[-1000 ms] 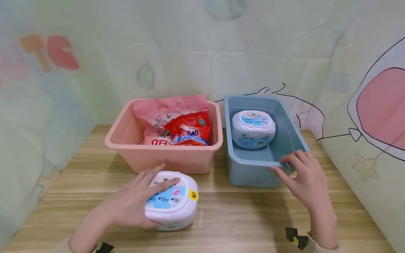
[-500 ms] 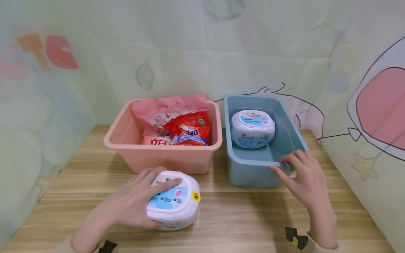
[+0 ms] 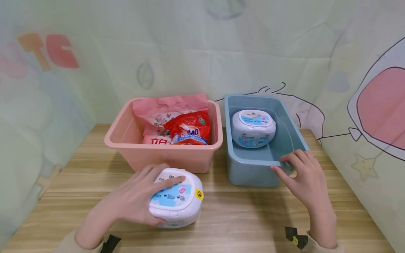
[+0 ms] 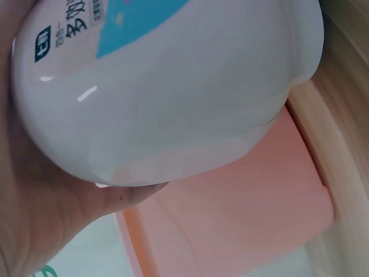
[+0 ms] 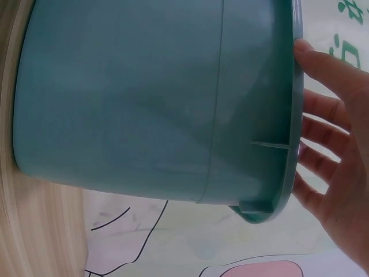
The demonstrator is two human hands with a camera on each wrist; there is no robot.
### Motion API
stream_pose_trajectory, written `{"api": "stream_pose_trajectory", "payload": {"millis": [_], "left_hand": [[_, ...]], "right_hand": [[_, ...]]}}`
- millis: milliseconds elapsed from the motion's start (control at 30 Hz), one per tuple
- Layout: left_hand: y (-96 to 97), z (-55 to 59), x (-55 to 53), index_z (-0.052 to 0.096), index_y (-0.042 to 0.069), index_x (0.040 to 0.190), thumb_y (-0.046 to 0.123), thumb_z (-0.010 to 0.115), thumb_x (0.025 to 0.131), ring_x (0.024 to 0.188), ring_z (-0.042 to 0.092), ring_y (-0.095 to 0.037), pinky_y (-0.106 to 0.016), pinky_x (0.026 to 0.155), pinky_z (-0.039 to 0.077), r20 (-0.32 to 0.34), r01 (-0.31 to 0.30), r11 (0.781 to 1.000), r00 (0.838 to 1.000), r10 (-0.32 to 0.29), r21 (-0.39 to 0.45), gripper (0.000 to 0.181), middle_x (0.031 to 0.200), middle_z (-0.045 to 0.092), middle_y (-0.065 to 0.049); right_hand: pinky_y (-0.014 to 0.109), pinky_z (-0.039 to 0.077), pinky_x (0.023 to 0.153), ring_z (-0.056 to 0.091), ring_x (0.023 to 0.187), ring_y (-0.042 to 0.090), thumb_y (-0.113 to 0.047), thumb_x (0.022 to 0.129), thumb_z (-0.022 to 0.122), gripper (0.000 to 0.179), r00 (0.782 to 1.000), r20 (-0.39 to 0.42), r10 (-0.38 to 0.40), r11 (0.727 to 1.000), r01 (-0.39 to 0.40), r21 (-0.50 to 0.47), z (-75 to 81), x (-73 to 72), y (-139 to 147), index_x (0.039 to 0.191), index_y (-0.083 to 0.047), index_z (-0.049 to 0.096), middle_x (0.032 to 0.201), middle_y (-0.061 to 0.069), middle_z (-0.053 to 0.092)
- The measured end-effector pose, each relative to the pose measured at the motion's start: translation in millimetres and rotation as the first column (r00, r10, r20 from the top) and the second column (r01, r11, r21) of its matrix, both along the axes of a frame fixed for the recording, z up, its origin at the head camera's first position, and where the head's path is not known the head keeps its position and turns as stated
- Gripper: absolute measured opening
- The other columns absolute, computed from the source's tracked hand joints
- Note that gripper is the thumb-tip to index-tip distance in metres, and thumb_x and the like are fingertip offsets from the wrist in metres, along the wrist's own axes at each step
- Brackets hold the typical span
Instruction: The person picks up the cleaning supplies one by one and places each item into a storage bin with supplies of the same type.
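Observation:
In the head view my left hand (image 3: 136, 198) grips a white plastic laundry-pod tub (image 3: 175, 196) with a blue label and a yellow sticker. Its thumb is at the near side, and fingers spread over the lid. Whether the tub's base touches the table cannot be told. The left wrist view shows the tub (image 4: 184, 98) close up, with the pink bin behind it. On the right, my right hand (image 3: 305, 177) holds the near right corner of a blue bin (image 3: 253, 174) by its rim, between thumb and fingers. A similar white tub (image 3: 253, 131) sits inside that bin.
Left of the blue bin stands a pink bin (image 3: 171, 158). It holds a red detergent bag (image 3: 191, 128) and a pink flowered bag (image 3: 174, 103). Both bins stand on a wood-grain table (image 3: 227, 218), with a printed cloth (image 3: 177, 70) hanging behind and at the sides.
My left hand and the tub in it have shifted slightly right and a little upward in the head view. The right hand keeps its place on the blue bin's rim.

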State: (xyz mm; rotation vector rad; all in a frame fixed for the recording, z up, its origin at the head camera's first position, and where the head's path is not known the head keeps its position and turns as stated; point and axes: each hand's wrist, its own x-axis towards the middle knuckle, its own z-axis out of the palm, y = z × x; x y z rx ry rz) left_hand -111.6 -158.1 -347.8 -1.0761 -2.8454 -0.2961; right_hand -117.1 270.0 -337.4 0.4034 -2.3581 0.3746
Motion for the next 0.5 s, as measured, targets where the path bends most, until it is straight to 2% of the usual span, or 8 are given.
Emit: {"api": "stream_pose_trajectory", "payload": {"millis": [300, 500], "left_hand": [[7.0, 8.4, -1.5, 0.03, 0.05, 0.144, 0.068, 0.08, 0.051, 0.128, 0.034, -0.02, -0.045, 0.094, 0.045, -0.03, 0.034, 0.999, 0.999, -0.033, 0.013, 0.107, 0.145, 0.036, 0.002], [11.2, 13.5, 0.1, 0.028, 0.053, 0.144, 0.068, 0.08, 0.051, 0.13, 0.031, -0.019, -0.044, 0.096, 0.044, -0.013, 0.018, 1.0, 1.0, -0.018, 0.006, 0.107, 0.146, 0.034, 0.003]], "right_hand": [[0.034, 0.035, 0.067, 0.047, 0.075, 0.019, -0.02, 0.063, 0.087, 0.033, 1.0, -0.009, 0.006, 1.0, -0.006, 0.003, 0.0, -0.5, 0.3, 0.085, -0.006, 0.067, 0.08, 0.006, 0.06], [0.035, 0.036, 0.068, 0.047, 0.076, 0.02, -0.021, 0.064, 0.087, 0.033, 1.0, -0.004, 0.006, 1.0, -0.006, 0.0, 0.4, -0.5, 0.2, 0.085, -0.006, 0.067, 0.081, 0.006, 0.06]]}}
